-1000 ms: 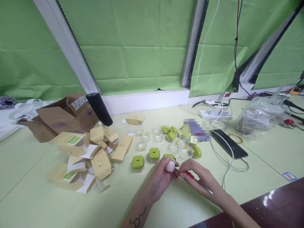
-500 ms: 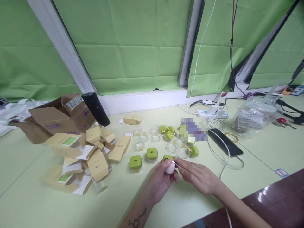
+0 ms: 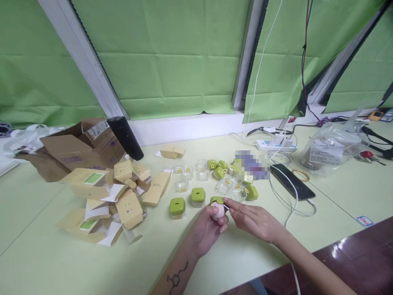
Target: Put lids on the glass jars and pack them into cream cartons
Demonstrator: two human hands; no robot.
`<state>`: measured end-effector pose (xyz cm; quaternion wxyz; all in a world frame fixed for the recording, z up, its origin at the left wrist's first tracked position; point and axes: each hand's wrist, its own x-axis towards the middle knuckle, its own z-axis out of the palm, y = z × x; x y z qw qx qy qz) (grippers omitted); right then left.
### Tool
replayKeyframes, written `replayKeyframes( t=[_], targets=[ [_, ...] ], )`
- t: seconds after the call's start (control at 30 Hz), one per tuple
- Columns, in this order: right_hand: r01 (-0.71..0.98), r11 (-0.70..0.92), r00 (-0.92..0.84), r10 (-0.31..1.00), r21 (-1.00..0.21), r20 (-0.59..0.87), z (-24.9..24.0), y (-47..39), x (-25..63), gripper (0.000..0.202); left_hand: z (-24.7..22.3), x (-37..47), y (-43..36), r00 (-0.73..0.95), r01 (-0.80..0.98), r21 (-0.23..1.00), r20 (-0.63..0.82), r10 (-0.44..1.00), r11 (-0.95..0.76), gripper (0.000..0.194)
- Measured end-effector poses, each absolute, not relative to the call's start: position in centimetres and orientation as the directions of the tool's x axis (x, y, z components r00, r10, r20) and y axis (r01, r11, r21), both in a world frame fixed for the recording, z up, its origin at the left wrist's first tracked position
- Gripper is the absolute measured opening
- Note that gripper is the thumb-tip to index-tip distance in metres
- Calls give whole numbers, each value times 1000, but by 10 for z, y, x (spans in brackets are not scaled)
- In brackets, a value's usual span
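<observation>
My left hand (image 3: 202, 235) is closed round a small pale, rounded piece (image 3: 218, 210) with a green cap-like part (image 3: 216, 200) on its top side. From the right, my right hand (image 3: 258, 223) meets it, fingers together and bent. A thin shiny metal piece (image 3: 226, 207) shows at those fingertips against the held item; its kind is too small to make out. Just beyond my left hand stand two clear containers with green lids, one nearer (image 3: 177, 207) and one farther (image 3: 198, 196). Several loose green lids (image 3: 251, 192) and clear cups (image 3: 183, 184) lie behind.
Opened kraft cartons (image 3: 129, 209) are heaped at left, before a cardboard box (image 3: 82, 147) and a black cylinder (image 3: 125, 137). At right are a phone (image 3: 293, 182) on a white cable, a power strip (image 3: 274, 144) and a plastic bag (image 3: 327, 151).
The view has shifted slightly. My left hand still holds the pale piece, turned a little, and my right fingertips remain against it.
</observation>
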<state>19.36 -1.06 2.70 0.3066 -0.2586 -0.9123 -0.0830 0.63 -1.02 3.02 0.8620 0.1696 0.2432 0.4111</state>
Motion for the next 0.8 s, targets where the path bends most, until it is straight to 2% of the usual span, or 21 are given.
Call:
replayKeyframes(
  t=[0.1, 0.17, 0.23, 0.33, 0.43, 0.57, 0.67, 0.8],
  targets=[
    [526, 788, -540, 599, -319, 591, 34, -12, 197, 15, 31, 5, -10, 546, -595, 578, -219, 809, 558, 26],
    [523, 683, -392, 724, -510, 568, 41, -15, 198, 16, 32, 8, -10, 469, -575, 676, -189, 863, 461, 34],
    [542, 576, -246, 805, -612, 540, 47, -19, 197, 22, 33, 12, -10, 351, -551, 764, -153, 924, 336, 44],
    [631, 472, -246, 875, -616, 418, 49, -21, 186, 23, 28, 17, -9, 265, -484, 844, -113, 958, 233, 53],
    [704, 370, -246, 928, -606, 281, 45, -18, 172, 31, 23, 20, -10, 298, -461, 851, -117, 947, 250, 51],
    [638, 284, -226, 958, -715, 179, 42, -13, 170, 30, 21, 25, -12, 315, -516, 808, -131, 940, 286, 45],
    [648, 335, -246, 942, -684, 228, 43, -8, 185, 24, 18, 28, -11, 195, -450, 864, -152, 969, 226, 44],
    [799, 320, -174, 934, -509, 313, 43, 8, 210, 23, 10, 24, -3, 12, -298, 946, -129, 992, 126, 48]
  ],
)
